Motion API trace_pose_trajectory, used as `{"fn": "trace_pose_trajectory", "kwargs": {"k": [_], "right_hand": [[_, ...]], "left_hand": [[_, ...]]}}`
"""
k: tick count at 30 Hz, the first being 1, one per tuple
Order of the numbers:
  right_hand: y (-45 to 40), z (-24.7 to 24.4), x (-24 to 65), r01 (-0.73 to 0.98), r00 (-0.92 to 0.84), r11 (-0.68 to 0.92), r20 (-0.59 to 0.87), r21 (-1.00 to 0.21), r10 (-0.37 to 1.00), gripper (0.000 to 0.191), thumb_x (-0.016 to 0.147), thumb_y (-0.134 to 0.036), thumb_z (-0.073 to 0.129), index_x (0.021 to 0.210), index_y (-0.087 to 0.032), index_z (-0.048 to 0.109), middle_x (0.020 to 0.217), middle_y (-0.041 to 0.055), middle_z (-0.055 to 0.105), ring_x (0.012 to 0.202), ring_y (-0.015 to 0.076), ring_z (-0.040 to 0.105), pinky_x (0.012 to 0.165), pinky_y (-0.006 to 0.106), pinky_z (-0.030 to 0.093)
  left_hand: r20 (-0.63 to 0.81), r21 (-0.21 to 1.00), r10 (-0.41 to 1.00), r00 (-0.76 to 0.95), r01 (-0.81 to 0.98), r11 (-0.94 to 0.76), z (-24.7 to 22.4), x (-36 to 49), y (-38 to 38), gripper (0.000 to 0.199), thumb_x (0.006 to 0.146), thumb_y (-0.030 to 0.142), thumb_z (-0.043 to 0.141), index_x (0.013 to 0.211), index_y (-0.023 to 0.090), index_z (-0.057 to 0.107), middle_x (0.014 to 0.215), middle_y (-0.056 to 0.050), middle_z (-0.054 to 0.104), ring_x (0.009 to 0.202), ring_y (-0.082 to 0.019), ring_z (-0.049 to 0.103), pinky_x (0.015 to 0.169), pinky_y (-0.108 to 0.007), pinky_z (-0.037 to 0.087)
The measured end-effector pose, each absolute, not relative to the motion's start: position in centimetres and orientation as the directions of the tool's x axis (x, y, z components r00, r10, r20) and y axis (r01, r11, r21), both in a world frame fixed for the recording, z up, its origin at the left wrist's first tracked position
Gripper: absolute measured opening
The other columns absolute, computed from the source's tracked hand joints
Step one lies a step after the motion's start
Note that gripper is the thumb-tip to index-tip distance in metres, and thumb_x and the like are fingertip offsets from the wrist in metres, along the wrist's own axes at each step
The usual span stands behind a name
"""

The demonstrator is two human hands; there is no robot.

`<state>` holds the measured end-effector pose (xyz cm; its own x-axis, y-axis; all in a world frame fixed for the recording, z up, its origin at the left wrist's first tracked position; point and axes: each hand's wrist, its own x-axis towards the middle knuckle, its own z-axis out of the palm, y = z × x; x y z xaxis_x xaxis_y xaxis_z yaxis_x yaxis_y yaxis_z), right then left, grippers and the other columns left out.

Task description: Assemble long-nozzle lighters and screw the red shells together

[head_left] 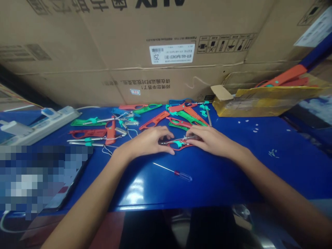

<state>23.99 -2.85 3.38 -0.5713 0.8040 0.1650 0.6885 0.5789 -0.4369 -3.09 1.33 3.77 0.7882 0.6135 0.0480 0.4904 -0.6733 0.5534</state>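
Between my two hands is a red plastic lighter casing (178, 148), apparently one half of a long-nosed lighter, with a teal trigger piece (177, 143) in it. My left hand (153, 140) is closed around its left end, with thumb below and fingers above. My right hand (211, 140) is closed at the other end, its fingertips pinching a slim metal part (191, 137) that lies along the casing. Part of the casing is hidden by my fingers. Nearer to me, a screwdriver (183, 175) with a clear handle lies on the blue table (207, 193).
Several red and green casings (154, 120) lie behind my hands. At the left are metal tubes (88, 140) with teal parts and wires, a power strip (44, 126) and a blurred-out device (38, 176). A taped cardboard box (249, 102) holds red casings; a large carton (124, 41) stands behind.
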Motion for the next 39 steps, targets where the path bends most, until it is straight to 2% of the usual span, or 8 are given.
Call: {"fn": "trace_pose_trajectory", "kwargs": {"k": [7,14,19,24,27,33,39], "right_hand": [[-3.0,4.0,23.8,0.665,-0.557,0.542,0.142,-0.513,0.818,0.014,0.1,-0.031,0.058,0.101,-0.02,0.066,0.1,0.0047,0.073,0.094,0.0193,0.067,0.082,0.032,0.049],[-2.9,4.3,23.7,0.651,-0.56,0.528,0.125,-0.546,0.819,0.017,0.101,-0.034,0.057,0.104,-0.021,0.067,0.1,0.0032,0.075,0.092,0.0181,0.069,0.08,0.03,0.049],[-2.8,3.7,23.9,0.655,-0.575,0.56,0.146,-0.507,0.805,0.016,0.101,-0.032,0.057,0.106,-0.02,0.067,0.103,0.0047,0.074,0.094,0.0191,0.068,0.083,0.032,0.05],[-2.6,3.7,24.6,0.647,-0.571,0.596,0.216,-0.476,0.792,0.019,0.101,-0.033,0.057,0.11,-0.02,0.068,0.108,0.0073,0.07,0.101,0.0208,0.065,0.089,0.036,0.051],[-2.5,4.1,24.9,0.632,-0.593,0.607,0.204,-0.483,0.779,0.022,0.101,-0.032,0.055,0.112,-0.021,0.07,0.11,0.0079,0.069,0.102,0.0209,0.065,0.091,0.037,0.051],[-2.5,4.3,25.0,0.644,-0.607,0.6,0.16,-0.476,0.778,0.023,0.102,-0.032,0.054,0.113,-0.023,0.072,0.111,0.0079,0.068,0.103,0.022,0.065,0.092,0.039,0.052],[-2.5,4.3,25.1,0.662,-0.609,0.596,0.138,-0.454,0.781,0.024,0.102,-0.034,0.054,0.113,-0.022,0.072,0.112,0.0081,0.069,0.102,0.0216,0.065,0.092,0.038,0.052]], "left_hand": [[0.074,0.466,0.589,0.805,0.494,-0.734,3.6,-2.4,0.7,0.045,0.086,0.057,0.073,0.112,0.02,0.067,0.111,-0.004,0.066,0.1,-0.02,0.061,0.086,-0.033,0.047],[0.048,0.485,0.615,0.787,0.519,-0.703,3.5,-2.2,0.7,0.037,0.087,0.048,0.076,0.105,0.018,0.067,0.102,-0.003,0.068,0.089,-0.017,0.061,0.075,-0.03,0.045],[0.07,0.469,0.598,0.798,0.503,-0.726,3.3,-2.1,0.9,0.034,0.087,0.046,0.076,0.105,0.018,0.069,0.104,-0.004,0.069,0.091,-0.018,0.063,0.077,-0.03,0.044],[0.124,0.335,0.597,0.793,0.533,-0.777,3.0,-1.5,0.8,0.032,0.087,0.044,0.077,0.107,0.02,0.072,0.106,-0.003,0.071,0.098,-0.02,0.065,0.085,-0.033,0.04],[0.125,0.288,0.598,0.792,0.548,-0.785,3.0,-1.3,0.6,0.033,0.089,0.045,0.075,0.111,0.02,0.071,0.109,-0.004,0.071,0.101,-0.022,0.066,0.086,-0.034,0.038],[0.139,0.248,0.595,0.792,0.554,-0.795,3.0,-1.3,0.5,0.032,0.091,0.048,0.071,0.109,0.022,0.073,0.11,-0.004,0.072,0.104,-0.024,0.064,0.089,-0.036,0.033],[0.135,0.268,0.605,0.784,0.559,-0.784,3.1,-1.2,0.2,0.031,0.092,0.043,0.072,0.11,0.018,0.067,0.112,-0.005,0.071,0.104,-0.024,0.063,0.089,-0.035,0.034]]}}
